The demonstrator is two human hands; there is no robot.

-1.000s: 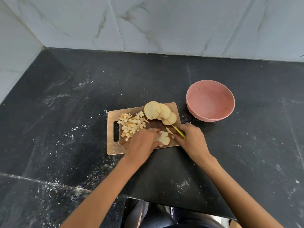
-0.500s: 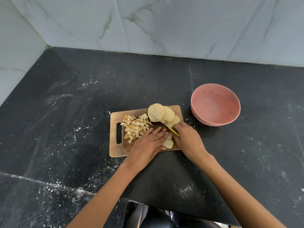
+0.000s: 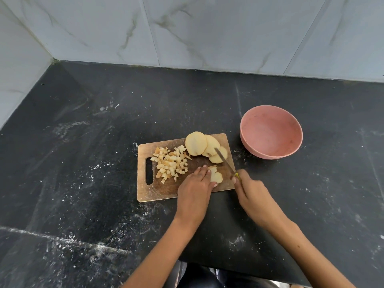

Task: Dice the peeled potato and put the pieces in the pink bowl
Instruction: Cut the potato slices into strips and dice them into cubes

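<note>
Left hand (image 3: 195, 186) lies flat on the cutting board (image 3: 166, 192), fingers together, pinning a potato slice (image 3: 216, 177) at the board's near right. Right hand (image 3: 252, 195) is closed round a yellow-handled knife (image 3: 225, 161), whose blade angles up across the board toward the uncut slices (image 3: 204, 145). I cannot tell whether the edge is touching anything.

Procedure, as I judge it: I would curl the left fingertips back from the cut line, cut the pinned slice into strips, then cross-cut to match the diced pile (image 3: 171, 163) on the left.

The pink bowl (image 3: 271, 132) stands on the counter just right of the board and holds no pieces.

The left hand covers most of the pinned slice. The right hand hides nearly all the knife handle. The blade's tip blurs over the slices.
</note>
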